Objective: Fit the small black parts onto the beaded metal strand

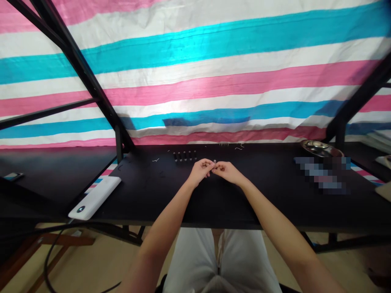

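Observation:
Over the middle of the black table (146,195), my left hand (200,170) and my right hand (226,171) meet at the fingertips. Both are closed in a pinch around a small pale piece (214,162); only its top shows, so its kind is unclear. Just left of my left hand, several small dark cylinders with light ends (185,156) stand in a row. Beyond my hands, near the back edge, sits a group of tiny silvery pieces (224,144). Thin white scraps (238,148) lie beside that group, and another scrap (156,160) lies farther left.
A white power bank (95,198) with a cable lies at the left edge. A shiny metal dish (322,149) stands at the back right, with a blurred-out patch in front of it. Black frame bars (88,81) and a striped sheet (214,81) rise behind the table.

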`<state>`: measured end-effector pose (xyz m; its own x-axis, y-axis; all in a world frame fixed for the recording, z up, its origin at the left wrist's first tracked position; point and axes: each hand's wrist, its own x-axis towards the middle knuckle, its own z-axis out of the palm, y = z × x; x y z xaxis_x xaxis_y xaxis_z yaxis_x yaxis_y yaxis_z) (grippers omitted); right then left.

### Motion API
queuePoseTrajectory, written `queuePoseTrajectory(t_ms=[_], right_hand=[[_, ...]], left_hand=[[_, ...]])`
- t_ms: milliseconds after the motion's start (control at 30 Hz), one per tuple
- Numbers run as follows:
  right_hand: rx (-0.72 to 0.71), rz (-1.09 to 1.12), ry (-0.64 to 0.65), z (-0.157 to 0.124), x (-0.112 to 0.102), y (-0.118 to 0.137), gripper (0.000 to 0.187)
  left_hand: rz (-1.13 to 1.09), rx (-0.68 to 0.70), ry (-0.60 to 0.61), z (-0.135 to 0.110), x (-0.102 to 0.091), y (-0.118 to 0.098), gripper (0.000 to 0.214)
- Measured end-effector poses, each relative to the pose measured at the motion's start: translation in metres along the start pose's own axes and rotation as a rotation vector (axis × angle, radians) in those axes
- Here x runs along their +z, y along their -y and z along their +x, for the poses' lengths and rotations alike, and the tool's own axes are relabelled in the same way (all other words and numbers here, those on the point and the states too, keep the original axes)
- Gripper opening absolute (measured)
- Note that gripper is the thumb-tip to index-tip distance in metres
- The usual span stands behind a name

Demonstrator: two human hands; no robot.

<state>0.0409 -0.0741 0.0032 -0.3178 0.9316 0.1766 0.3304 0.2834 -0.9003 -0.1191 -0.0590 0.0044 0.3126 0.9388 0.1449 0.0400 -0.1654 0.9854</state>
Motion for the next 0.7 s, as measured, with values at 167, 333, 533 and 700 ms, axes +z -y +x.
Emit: queuePoseTrajectory(t_ms=[167,333,533,700], right_hand=[[0.004,-0.016,0.043,-0.001,0.003,0.0,0.032],[0.017,-0.23,-0.132,0.01,-0.027,-0.019,0.027],[0.219,-0.622,-0.602,0.026,-0.09,-0.072,0.018],[0.184,-0.609,-0.653,0.03,-0.108,-0.1,0.022]], left_hand=[[0.05,-0.018,0.048,-0.001,0.002,-0.001,0.031],[0.187,0.041,-0.06,0.001,0.002,0.006,0.027],[0.553,0.209,-0.099,-0.002,0.0,0.013,0.023],[0.67,0.223,-0.061,-0.004,0.001,0.011,0.023]])
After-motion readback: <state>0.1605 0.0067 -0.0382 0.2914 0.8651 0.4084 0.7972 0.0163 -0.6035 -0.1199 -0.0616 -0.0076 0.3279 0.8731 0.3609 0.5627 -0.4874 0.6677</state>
